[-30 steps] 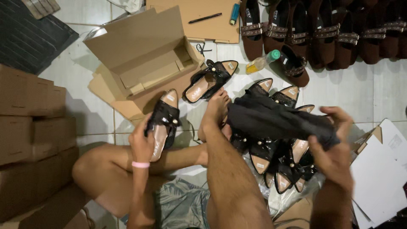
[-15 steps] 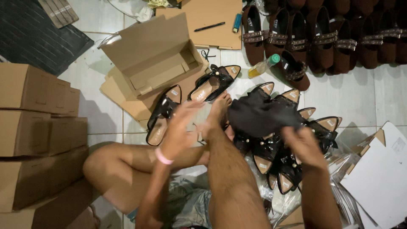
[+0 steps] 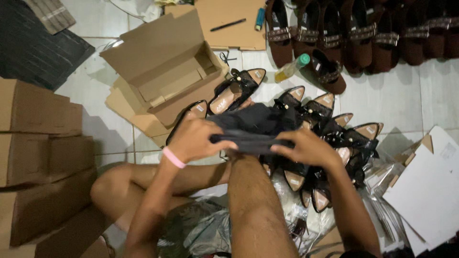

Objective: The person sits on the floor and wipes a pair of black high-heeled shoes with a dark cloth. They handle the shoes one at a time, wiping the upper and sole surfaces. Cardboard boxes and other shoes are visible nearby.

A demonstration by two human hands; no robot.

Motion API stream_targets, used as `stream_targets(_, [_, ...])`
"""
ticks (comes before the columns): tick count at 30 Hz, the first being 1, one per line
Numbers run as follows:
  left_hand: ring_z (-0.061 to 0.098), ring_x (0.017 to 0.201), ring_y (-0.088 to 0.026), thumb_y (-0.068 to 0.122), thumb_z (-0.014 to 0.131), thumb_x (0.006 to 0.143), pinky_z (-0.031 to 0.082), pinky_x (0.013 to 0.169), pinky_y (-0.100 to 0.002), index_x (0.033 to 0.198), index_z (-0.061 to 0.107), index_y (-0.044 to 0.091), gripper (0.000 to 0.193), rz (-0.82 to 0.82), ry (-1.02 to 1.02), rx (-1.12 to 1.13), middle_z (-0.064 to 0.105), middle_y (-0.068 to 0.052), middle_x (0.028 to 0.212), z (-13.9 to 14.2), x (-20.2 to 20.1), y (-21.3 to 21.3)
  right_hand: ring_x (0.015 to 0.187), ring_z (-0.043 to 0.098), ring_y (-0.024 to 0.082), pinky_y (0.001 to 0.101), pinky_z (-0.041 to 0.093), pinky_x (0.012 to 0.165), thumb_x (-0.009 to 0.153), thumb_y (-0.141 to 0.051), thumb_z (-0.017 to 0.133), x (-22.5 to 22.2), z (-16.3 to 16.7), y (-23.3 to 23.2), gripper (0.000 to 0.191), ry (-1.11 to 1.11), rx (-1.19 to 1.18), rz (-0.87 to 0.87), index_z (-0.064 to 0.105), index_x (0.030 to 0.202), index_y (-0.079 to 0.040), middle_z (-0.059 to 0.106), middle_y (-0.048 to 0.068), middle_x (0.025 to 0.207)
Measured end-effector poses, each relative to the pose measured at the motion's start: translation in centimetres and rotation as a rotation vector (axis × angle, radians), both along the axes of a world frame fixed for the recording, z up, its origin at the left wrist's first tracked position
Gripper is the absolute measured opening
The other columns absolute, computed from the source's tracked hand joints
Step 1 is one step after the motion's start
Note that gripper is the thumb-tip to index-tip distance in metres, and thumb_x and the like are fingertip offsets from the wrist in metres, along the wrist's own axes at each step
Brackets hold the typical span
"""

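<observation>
Left hand: the left hand (image 3: pixel 193 138) has its fingers curled shut on the near left edge of the dark bag (image 3: pixel 253 129), thumb side toward the middle; a pink band (image 3: pixel 173 157) sits on the wrist.
Right hand: the right hand (image 3: pixel 308 148) grips the bag's right end, fingers folded together over the cloth and knuckles up.
Bag: dark, soft and creased, held flat between both hands just above the raised knee (image 3: pixel 248 167), over the near edge of the shoe pile.
Bag contents: cannot be told; no opening shows.
Shoes: black pointed flats (image 3: pixel 330 129) with tan insoles lie in a heap right of and under the bag; one pair (image 3: pixel 236 91) lies beside the open box.
Open box: a brown carton (image 3: pixel 165 81) stands with flaps up, beyond the left hand, with a card insert inside.
Closed boxes: a stack of cartons (image 3: pixel 40 143) fills the left edge, partly cut off.
Far row: brown sandals (image 3: pixel 344 33) line the top, their toes cropped.
Small things: a bottle (image 3: pixel 291 68) with a green cap lies near the sandals; a pen (image 3: pixel 228 25) rests on flat card.
Hidden: fingertips of both hands are tucked under the cloth; the scene is dim.
</observation>
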State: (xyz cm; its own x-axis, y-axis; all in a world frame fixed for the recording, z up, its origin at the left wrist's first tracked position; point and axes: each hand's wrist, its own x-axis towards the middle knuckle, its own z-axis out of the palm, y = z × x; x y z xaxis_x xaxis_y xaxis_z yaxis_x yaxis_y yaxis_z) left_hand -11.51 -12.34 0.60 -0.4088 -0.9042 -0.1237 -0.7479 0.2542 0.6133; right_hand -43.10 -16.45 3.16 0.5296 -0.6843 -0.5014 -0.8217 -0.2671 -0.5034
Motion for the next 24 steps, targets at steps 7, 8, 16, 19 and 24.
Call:
stream_targets(7, [0.065,0.077,-0.028,0.060,0.066,0.091,0.032,0.078,-0.048,0.081,0.081,0.011,0.052,0.285,-0.064,-0.314,0.074,-0.007,0.086,-4.4,0.3,0.0,0.117,0.065,0.029,0.0403,0.050,0.101,0.102,-0.031,0.063,-7.3,-6.8,-2.1,0.036,-0.467,-0.408,-0.189,0.068,0.127,-0.005,0.070,0.013,0.125])
stream_targets(8, [0.065,0.076,-0.028,0.060,0.066,0.090,0.033,0.079,-0.048,0.076,0.081,0.012,0.053,0.296,-0.167,-0.291,0.073,-0.008,0.083,-4.9,0.4,0.0,0.113,0.065,0.030,0.0403,0.051,0.097,0.102,-0.030,0.064,-8.2,-7.6,-2.3,0.038,-0.380,-0.422,-0.230,0.066,0.130,-0.004,0.068,0.015,0.124])
stream_targets(16, [0.067,0.096,-0.028,0.054,0.068,0.091,0.036,0.089,-0.047,0.100,0.078,0.010,0.045,0.248,-0.114,-0.283,0.073,-0.007,0.106,-7.6,-0.6,0.5,0.088,0.072,0.026,0.0367,0.057,0.081,0.096,-0.029,0.066,-10.2,-14.5,-0.9,0.036,-0.242,-0.197,-0.367,0.067,0.116,0.001,0.071,0.012,0.111])
stream_targets(19, [0.066,0.113,-0.030,0.052,0.066,0.093,0.039,0.097,-0.050,0.127,0.067,0.009,0.055,0.232,0.052,-0.386,0.069,-0.010,0.124,-8.4,-3.1,-0.5,0.094,0.071,0.022,0.0350,0.056,0.082,0.100,-0.030,0.064,-10.0,-15.7,-0.7,0.036,-0.297,-0.186,-0.523,0.069,0.119,0.000,0.071,0.011,0.108])
stream_targets(24, [0.062,0.110,-0.044,0.055,0.073,0.089,0.050,0.092,-0.050,0.144,0.050,0.000,0.081,0.279,0.222,-0.049,0.063,-0.025,0.126,-10.7,-8.1,-3.9,0.091,0.069,0.016,0.0308,0.055,0.081,0.098,-0.022,0.073,-9.1,-16.7,0.2,0.033,-0.366,-0.157,-0.603,0.067,0.118,0.003,0.072,0.013,0.104])
